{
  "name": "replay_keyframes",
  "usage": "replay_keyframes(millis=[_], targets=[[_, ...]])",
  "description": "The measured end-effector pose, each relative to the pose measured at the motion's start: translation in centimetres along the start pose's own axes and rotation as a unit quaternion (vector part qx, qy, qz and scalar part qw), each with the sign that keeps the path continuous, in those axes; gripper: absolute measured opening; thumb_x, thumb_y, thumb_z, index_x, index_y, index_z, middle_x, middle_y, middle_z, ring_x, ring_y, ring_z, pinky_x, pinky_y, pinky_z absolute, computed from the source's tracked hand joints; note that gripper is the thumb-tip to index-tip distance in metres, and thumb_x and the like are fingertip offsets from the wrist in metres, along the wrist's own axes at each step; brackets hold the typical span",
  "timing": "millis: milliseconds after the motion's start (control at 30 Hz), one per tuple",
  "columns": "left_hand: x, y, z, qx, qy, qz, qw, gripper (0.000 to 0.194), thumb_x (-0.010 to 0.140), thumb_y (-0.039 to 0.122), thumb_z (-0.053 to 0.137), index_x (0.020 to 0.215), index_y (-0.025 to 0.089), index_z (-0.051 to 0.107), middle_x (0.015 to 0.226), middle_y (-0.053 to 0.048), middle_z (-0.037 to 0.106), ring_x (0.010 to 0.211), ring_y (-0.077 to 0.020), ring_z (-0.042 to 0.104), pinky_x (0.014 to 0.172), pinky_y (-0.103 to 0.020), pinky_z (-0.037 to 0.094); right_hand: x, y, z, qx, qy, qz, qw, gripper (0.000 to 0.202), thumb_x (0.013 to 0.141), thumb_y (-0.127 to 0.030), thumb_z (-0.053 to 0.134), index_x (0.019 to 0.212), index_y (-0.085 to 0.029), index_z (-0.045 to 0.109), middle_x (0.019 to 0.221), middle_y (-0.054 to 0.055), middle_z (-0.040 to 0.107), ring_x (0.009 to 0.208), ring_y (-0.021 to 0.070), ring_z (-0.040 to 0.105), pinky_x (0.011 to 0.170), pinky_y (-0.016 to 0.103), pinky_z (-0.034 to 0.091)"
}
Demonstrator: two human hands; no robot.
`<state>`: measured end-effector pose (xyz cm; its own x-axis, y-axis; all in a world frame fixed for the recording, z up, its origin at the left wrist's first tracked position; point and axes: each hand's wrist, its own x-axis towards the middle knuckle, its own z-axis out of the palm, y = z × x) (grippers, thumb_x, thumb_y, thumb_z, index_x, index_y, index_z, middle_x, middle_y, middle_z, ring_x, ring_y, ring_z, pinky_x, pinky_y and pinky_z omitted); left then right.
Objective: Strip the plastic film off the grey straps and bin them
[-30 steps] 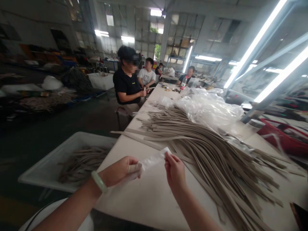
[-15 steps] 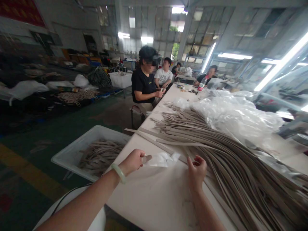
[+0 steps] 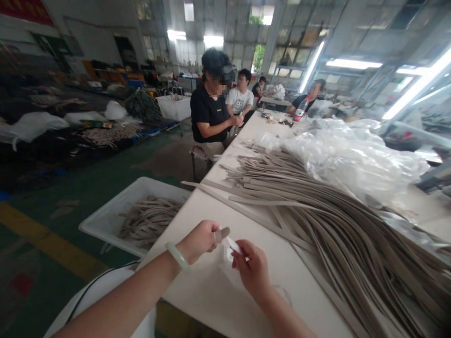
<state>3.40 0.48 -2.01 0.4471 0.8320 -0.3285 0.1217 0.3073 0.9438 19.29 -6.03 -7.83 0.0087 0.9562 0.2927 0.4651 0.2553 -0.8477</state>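
Observation:
My left hand [image 3: 201, 243], a pale bangle on its wrist, is closed round a flat taupe strap [image 3: 222, 234]. Only the short end of that strap sticks out past the fingertips. Close beside it, my right hand [image 3: 252, 268] pinches a thin white plastic piece [image 3: 233, 245], its edge near the strap's tip. Whether the two touch, I cannot tell. More of the translucent plastic hangs blurred below the right fingers. To the right, a large heap of long taupe straps [image 3: 327, 225] runs along the table [image 3: 197, 291].
A white bin [image 3: 102, 225] of taupe straps stands left of the table. Clear plastic sheeting [image 3: 352, 150] lies behind the heap. A bottle [image 3: 300, 111] stands farther back. A person in black [image 3: 209, 112] sits at the table's left side, with others beyond.
My right hand has moved left, away from the strap heap, and now pinches the white plastic. My left hand still holds the strap end, shifted slightly right.

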Motion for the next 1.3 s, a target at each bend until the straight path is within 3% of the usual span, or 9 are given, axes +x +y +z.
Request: replay_keyframes(millis=[100,200,367,533,700,833,900,1033,1300], targets=[[0.2,0.4,-0.2,-0.11,-0.005,-0.033,0.993,0.043,0.051,0.04,0.085,0.067,0.012,0.056,0.059,0.003,0.051,0.052,-0.0044,0.039,0.05,-0.018,0.027,-0.1,0.1,0.1,-0.028,0.065,0.032,0.997,0.013,0.074,-0.014,0.051,0.082,-0.018,0.061,0.056,-0.002,0.061,0.049,0.0121,0.056,0.049,0.019,0.04],[0.4,0.5,0.2,-0.194,0.035,-0.028,0.98,0.042,0.047,0.031,0.087,0.071,0.011,0.059,0.064,0.003,0.053,0.055,-0.0042,0.042,0.052,-0.017,0.03,-0.5,0.1,0.9,-0.073,0.064,0.028,0.995,0.011,0.076,-0.016,0.051,0.084,-0.018,0.059,0.058,-0.001,0.061,0.05,0.0123,0.056,0.05,0.019,0.039],[1.0,0.2,0.4,-0.192,0.088,0.012,0.977,0.048,0.048,0.039,0.085,0.062,0.015,0.047,0.051,0.008,0.04,0.046,-0.003,0.031,0.045,-0.018,0.021,-2.3,-1.1,2.9,-0.121,-0.114,-0.093,0.982,0.024,0.09,-0.027,0.044,0.069,-0.019,0.052,0.051,-0.001,0.057,0.044,0.011,0.051,0.049,0.021,0.033],[0.9,0.7,-0.8,-0.022,0.088,0.113,0.989,0.042,0.063,0.044,0.076,0.061,0.016,0.045,0.052,0.008,0.039,0.048,-0.005,0.031,0.047,-0.019,0.024,-2.4,-2.7,1.9,-0.034,-0.327,-0.212,0.92,0.033,0.078,-0.052,0.059,0.089,-0.021,0.064,0.075,0.002,0.07,0.064,0.0157,0.062,0.061,0.023,0.046],[0.5,1.3,-1.0,0.103,0.094,0.152,0.979,0.032,0.065,0.036,0.074,0.065,0.016,0.049,0.063,0.001,0.057,0.059,-0.0116,0.053,0.056,-0.022,0.038,2.4,-1.5,-3.0,-0.155,-0.171,-0.035,0.973,0.042,0.092,-0.049,0.04,0.095,-0.019,0.069,0.089,0.005,0.073,0.074,0.0168,0.067,0.065,0.025,0.052],[0.8,0.5,-0.7,0.148,0.082,0.145,0.975,0.031,0.067,0.035,0.073,0.064,0.017,0.048,0.059,0.001,0.057,0.056,-0.0136,0.056,0.053,-0.023,0.04,8.5,1.5,-6.9,-0.315,-0.052,0.014,0.948,0.031,0.091,-0.024,0.042,0.11,-0.01,0.063,0.112,0.018,0.065,0.106,0.0275,0.058,0.092,0.04,0.043],[1.0,0.0,-0.7,0.172,0.076,0.159,0.969,0.03,0.067,0.035,0.073,0.064,0.016,0.05,0.06,0.0,0.057,0.057,-0.0134,0.055,0.054,-0.023,0.039,11.4,2.8,-7.9,-0.375,-0.05,0.006,0.926,0.032,0.087,-0.016,0.046,0.115,-0.013,0.06,0.123,0.018,0.059,0.119,0.0278,0.048,0.101,0.039,0.034],[1.2,-0.3,-0.9,0.211,0.091,0.19,0.955,0.03,0.067,0.037,0.074,0.067,0.016,0.052,0.061,0.001,0.057,0.057,-0.0123,0.051,0.054,-0.023,0.036,14.7,4.1,-8.0,-0.458,-0.104,-0.022,0.882,0.027,0.086,-0.018,0.052,0.11,-0.018,0.064,0.113,0.012,0.064,0.108,0.0224,0.055,0.093,0.03,0.038],[0.8,0.3,-1.6,0.211,0.113,0.21,0.948,0.029,0.067,0.038,0.074,0.069,0.016,0.055,0.064,0.0,0.057,0.059,-0.0124,0.048,0.055,-0.023,0.035,12.6,1.2,-10.3,-0.529,-0.1,-0.091,0.838,0.036,0.088,-0.009,0.04,0.118,-0.016,0.058,0.111,0.011,0.064,0.1,0.0196,0.058,0.083,0.028,0.041]])
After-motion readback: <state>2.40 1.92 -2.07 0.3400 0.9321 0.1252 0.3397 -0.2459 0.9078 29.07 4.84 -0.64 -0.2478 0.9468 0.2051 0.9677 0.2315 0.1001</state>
